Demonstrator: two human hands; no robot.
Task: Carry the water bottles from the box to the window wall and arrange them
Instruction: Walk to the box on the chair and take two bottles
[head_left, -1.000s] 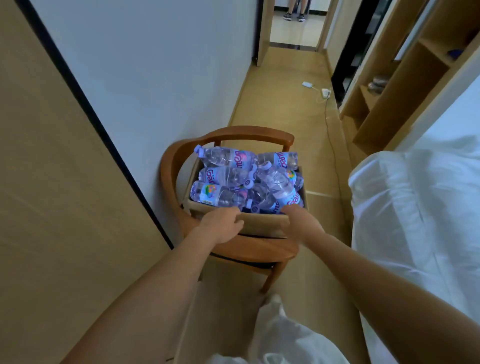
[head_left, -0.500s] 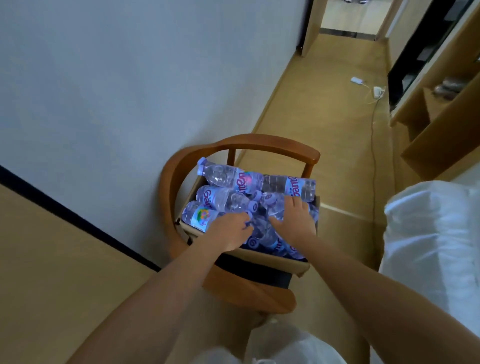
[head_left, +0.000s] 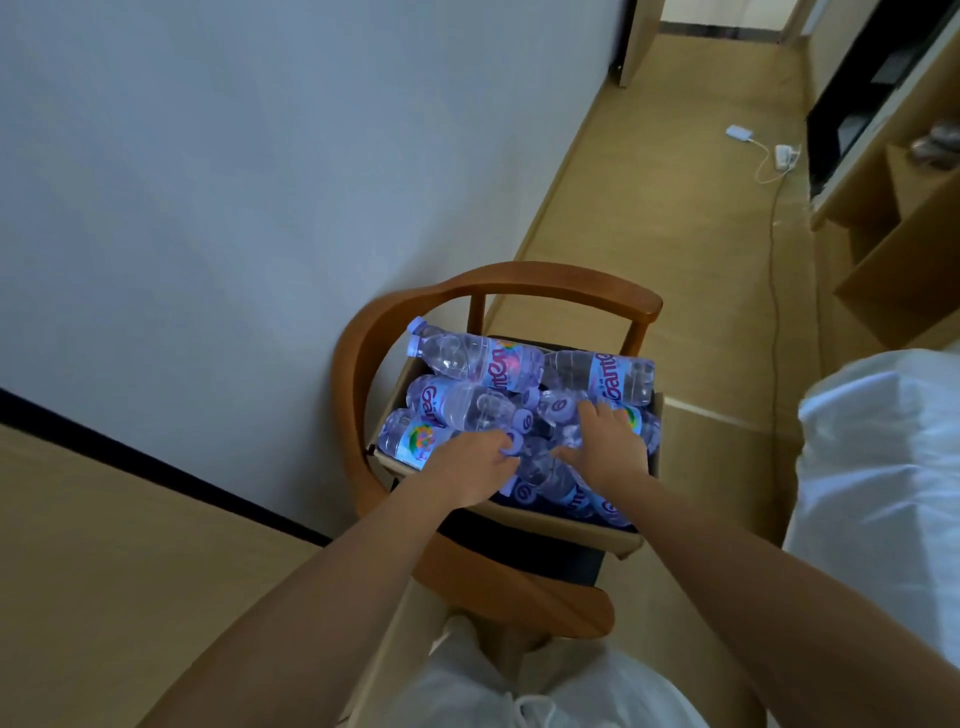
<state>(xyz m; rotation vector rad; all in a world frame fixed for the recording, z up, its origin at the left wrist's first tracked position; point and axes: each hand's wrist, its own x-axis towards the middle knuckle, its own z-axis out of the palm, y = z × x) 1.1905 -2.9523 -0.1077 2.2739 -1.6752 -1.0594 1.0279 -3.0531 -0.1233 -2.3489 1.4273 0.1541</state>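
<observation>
**A bedroom, maybe in a hotel**

A bed with white sheets (head_left: 883, 467) sits on the right. A wooden chair (head_left: 519, 280) stands by a plain wall (head_left: 260, 182). Wooden shelves (head_left: 893, 223) line a hallway with a tan floor (head_left: 675, 208).

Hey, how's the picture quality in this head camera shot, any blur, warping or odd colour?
Head view: wide-angle bending curves the wall line and floor edges; a bluish cast tints the water bottles and wall; the chair rim smears slightly; both hands stay fairly sharp.
</observation>
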